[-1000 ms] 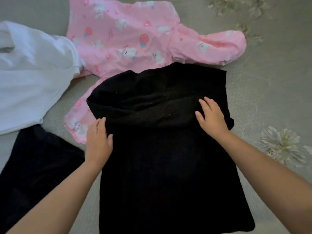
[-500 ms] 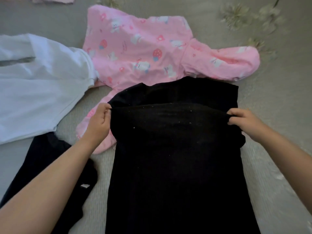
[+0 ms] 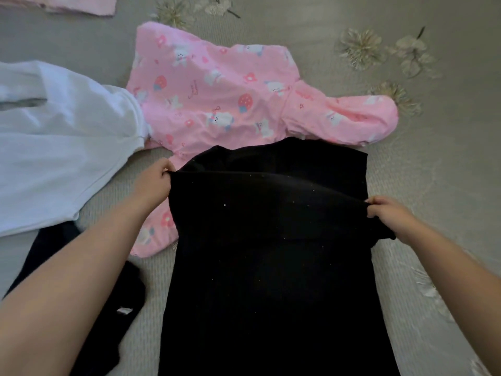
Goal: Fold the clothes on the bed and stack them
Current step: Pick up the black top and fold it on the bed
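Note:
A long black garment lies lengthwise on the bed in front of me, its far end partly over a pink printed garment. My left hand pinches the black garment's left edge at a raised cross fold. At the same fold my right hand pinches the right edge. The fold stretches between both hands, lifted a little off the layer beneath. The pink garment's lower part is hidden under the black one.
A white garment lies spread at the left. Another dark garment sits under my left forearm. A pink cloth's edge shows at the top left. The grey bedcover has embroidered flowers at the right.
Both hands went from lying flat on the black garment to pinching its side edges, and they have raised a cross fold. The view has tilted so the clothes sit lower in frame.

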